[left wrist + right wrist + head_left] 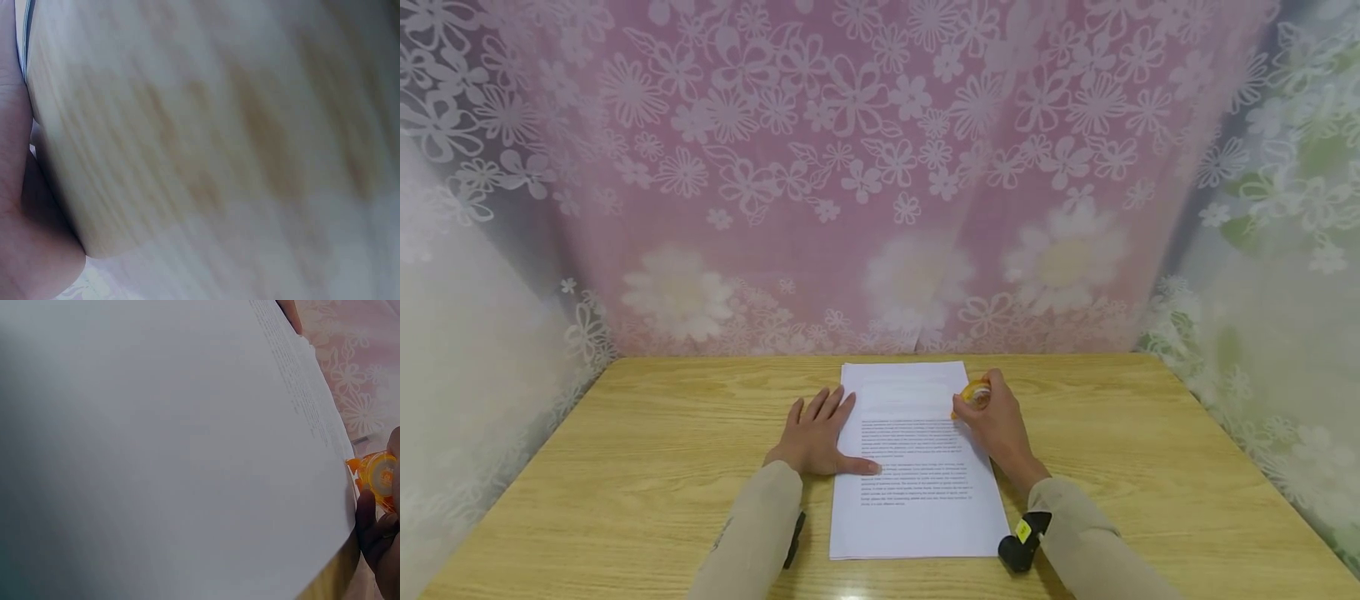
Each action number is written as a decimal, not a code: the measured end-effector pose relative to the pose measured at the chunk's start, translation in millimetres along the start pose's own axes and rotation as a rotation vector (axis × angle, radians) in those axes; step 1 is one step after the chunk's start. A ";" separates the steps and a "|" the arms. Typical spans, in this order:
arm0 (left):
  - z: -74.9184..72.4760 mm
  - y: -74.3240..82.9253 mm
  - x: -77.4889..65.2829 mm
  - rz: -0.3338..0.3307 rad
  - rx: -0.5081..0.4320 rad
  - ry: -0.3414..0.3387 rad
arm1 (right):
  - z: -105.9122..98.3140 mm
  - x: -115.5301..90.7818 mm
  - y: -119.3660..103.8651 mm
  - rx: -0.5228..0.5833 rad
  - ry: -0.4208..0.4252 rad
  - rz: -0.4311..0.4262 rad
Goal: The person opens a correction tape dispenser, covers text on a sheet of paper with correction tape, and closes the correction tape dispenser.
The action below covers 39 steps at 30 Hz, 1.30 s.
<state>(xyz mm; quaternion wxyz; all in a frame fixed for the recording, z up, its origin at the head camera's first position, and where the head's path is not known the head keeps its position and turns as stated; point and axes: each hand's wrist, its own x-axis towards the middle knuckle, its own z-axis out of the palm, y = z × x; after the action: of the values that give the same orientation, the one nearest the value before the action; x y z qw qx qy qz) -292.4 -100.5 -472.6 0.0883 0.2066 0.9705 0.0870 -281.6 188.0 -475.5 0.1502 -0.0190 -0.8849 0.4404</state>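
A stack of printed paper sheets [917, 533] lies on the table, its text in two blocks. My left hand [816, 437] rests on the left edge of the sheets with fingers spread, the thumb reaching over the lower text block. Between thumb and fingers, my right hand [1003, 425] holds an orange correction tape [976, 393] at the upper right edge of the paper. In the right wrist view, the translucent case of the correction tape [381, 478] shows a round reel inside, and its orange tip is at the paper's edge. The left wrist view shows only part of the left hand [31, 231].
Wood-grain table surface [685, 417] surrounds the paper. A pink curtain with white flowers [880, 208] hangs behind the table, and pale patterned cloth hangs at both sides. A black device [1025, 542] sits at the right wrist, beside the paper's lower right corner.
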 end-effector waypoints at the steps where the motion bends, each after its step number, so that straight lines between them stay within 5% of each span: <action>1: 0.4 0.1 0.1 0.000 0.000 0.001 | -0.2 -0.1 0.5 0.000 0.001 -0.002; 8: 0.4 0.0 -1.0 0.007 0.004 0.008 | 0.1 -1.0 9.4 0.043 0.004 0.001; 16: -2.3 -1.5 -7.2 0.016 -0.023 0.007 | -2.1 -3.1 22.6 0.405 0.037 0.091; 23: -3.9 2.1 -5.7 0.021 -0.038 0.014 | -9.3 0.1 19.5 0.400 0.008 0.174; 30: -3.8 1.1 -2.7 0.007 -0.021 0.019 | -11.1 5.8 -6.4 0.452 -0.036 0.238; 39: -0.9 1.3 -1.0 0.017 -0.011 0.004 | 38.8 -5.1 -54.3 0.445 -0.143 0.110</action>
<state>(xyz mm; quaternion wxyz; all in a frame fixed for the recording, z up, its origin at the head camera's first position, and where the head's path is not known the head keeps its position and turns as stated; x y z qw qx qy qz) -291.2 -99.9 -471.3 0.0868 0.2140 0.9685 0.0935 -282.3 124.0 -456.1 0.0632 -0.0026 -0.7720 0.6324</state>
